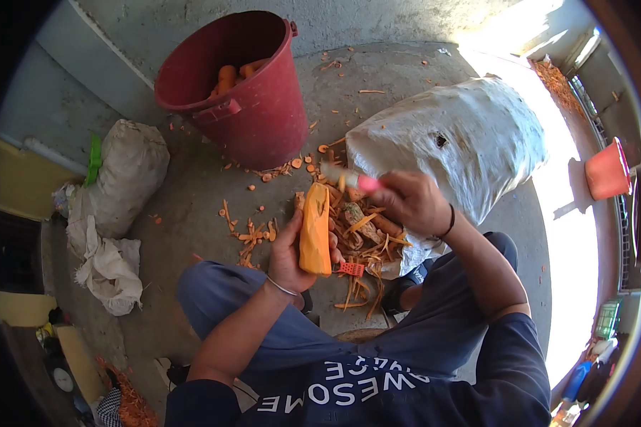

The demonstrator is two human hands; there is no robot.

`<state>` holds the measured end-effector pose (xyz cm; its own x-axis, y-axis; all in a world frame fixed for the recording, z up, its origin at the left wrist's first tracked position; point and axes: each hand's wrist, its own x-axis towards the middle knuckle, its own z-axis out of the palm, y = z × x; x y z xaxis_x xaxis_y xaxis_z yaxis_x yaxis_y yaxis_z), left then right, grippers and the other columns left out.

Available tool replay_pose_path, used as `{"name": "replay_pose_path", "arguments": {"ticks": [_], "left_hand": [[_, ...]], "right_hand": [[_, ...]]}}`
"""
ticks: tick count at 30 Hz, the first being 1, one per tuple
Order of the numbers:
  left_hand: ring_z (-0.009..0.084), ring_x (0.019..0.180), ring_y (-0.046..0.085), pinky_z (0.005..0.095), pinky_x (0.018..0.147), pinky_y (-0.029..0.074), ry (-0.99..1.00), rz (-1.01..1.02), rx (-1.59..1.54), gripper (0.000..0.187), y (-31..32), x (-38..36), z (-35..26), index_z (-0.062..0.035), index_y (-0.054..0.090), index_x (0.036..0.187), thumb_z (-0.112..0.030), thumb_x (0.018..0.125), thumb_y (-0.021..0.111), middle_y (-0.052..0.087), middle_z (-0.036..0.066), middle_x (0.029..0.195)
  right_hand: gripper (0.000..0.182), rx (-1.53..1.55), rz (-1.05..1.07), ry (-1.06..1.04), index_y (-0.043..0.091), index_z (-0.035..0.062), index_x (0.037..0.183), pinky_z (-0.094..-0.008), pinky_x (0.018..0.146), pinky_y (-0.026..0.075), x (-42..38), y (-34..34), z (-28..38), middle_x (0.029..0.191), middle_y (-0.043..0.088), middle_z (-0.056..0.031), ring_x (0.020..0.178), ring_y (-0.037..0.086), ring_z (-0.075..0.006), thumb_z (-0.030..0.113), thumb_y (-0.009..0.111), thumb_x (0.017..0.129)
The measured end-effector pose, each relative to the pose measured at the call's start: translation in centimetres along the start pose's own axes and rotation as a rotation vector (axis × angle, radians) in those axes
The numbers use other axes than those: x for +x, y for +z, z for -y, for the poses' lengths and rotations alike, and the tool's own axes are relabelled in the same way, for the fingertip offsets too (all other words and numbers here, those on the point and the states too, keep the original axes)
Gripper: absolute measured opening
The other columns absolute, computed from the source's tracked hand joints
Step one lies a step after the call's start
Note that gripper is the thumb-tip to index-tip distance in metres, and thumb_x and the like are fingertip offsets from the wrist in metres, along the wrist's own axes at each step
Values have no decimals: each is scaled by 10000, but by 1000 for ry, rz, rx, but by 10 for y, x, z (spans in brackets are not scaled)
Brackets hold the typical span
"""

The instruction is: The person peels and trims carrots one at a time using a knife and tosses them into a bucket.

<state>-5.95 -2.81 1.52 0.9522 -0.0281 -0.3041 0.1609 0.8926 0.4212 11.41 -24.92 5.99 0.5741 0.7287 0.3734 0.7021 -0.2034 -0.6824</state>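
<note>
My left hand [290, 257] is wrapped round a large peeled carrot [314, 238], which stands nearly upright with a dark notch near its top. In my right hand [414, 203] is a knife with a pink handle [368, 183]; its pale blade [338, 174] points left, just above the carrot's top, and is blurred. Below and behind the hands lies a heap of unpeeled carrots and peelings [367, 224], at the mouth of a white sack [449, 139]. A small orange-red plastic piece with holes [351, 269] shows just below my left fingers.
A dark red bucket [263, 121] holding carrots stands ahead to the left. Carrot slices and peelings [253, 235] are scattered over the concrete floor. Filled and crumpled sacks [132, 171] lean at the left wall. A red pail [607, 173] is at far right.
</note>
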Motion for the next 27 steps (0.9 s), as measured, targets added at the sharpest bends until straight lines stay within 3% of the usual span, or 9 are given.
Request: {"name": "replay_pose_path", "arguments": {"ticks": [1,3,11,13,18,20,25,27], "left_hand": [[238,901,688,426,686,584,4,-3,-1,488,-3,0,1,-118,591,1372,-513,1094,517,679,111,1151],[223,879,695,417,639,577,-28,4,-31,494,-9,2,1,-121,611,1338,-532,1110,456,698,81,1096],[215,833,708,410,577,560,-69,49,-32,529,-6,-4,8,-89,595,1368,-515,1116,410,698,99,1085],[217,827,708,409,579,561,-96,55,-39,534,-7,-4,7,-70,591,1370,-504,1117,409,694,109,1097],[217,822,708,412,575,562,-106,88,1,542,-4,-6,3,-54,583,1376,-503,1123,415,677,119,1143],[221,817,707,412,573,561,-120,103,29,542,-4,-9,0,-62,585,1380,-510,1126,415,678,118,1141],[242,830,704,423,588,564,-118,147,-11,533,-7,-5,3,-102,584,1398,-531,1133,413,678,113,1145],[255,853,700,438,614,570,-68,-86,12,514,-9,0,2,-124,586,1400,-529,1134,414,676,110,1156]], "right_hand": [[369,2,4,-3,744,12,989,-449,594,510,-4,4,5,759,688,-146,641,683,-335,379,728,1024],[382,31,275,-109,720,61,881,-468,599,529,-7,15,17,704,658,-155,649,693,-359,421,730,1009],[415,-62,232,-129,709,69,822,-456,558,511,-2,18,14,646,637,-124,590,670,-343,445,745,993],[357,-70,232,-112,737,31,900,-460,556,483,4,8,13,704,655,-147,614,662,-355,375,774,985],[396,-72,189,-159,742,24,895,-457,550,484,7,6,10,688,658,-157,601,653,-370,407,762,991],[484,-56,206,119,730,-5,880,-431,564,488,14,-3,-8,689,664,-146,590,657,-320,454,707,1030],[527,-32,120,314,751,-17,951,-403,613,504,18,-3,-33,696,661,-129,630,670,-207,475,623,1088],[582,87,119,333,744,-26,918,-461,646,520,14,6,-6,702,657,-203,657,663,-362,522,618,1066]]}}
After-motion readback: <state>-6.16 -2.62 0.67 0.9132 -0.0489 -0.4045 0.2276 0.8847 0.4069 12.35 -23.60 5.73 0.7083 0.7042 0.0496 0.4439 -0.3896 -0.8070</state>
